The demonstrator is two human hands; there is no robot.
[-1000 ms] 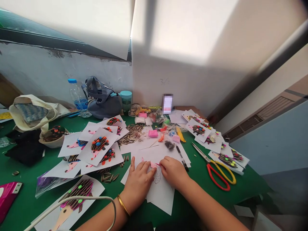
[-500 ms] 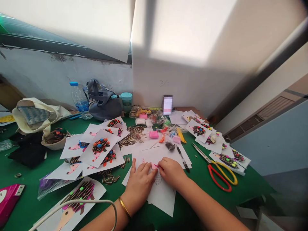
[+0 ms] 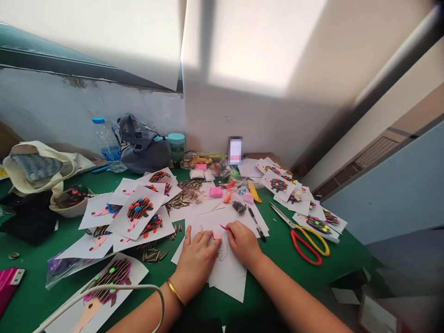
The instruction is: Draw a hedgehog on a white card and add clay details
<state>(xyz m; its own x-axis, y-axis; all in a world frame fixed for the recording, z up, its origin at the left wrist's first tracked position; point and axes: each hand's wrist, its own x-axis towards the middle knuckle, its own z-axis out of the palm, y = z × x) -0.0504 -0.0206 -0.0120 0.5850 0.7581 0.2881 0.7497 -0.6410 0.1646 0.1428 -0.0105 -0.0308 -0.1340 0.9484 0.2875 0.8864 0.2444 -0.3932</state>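
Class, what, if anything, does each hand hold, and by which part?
The right hand pinches a slim magenta piece just behind its exposed end; any remainder is hidden. The left hand lies on white paper, apparently gripping nothing.

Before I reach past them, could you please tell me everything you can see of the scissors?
The scissors have long silvery blades, metal by the look, one red handle loop and one yellow loop. They lie flat on the green tabletop, right of the right hand, blades pointing away and to the left, loops toward the near right, beside the hedgehog cards. Whether the tips quite meet is too small to tell. Neither hand touches them.
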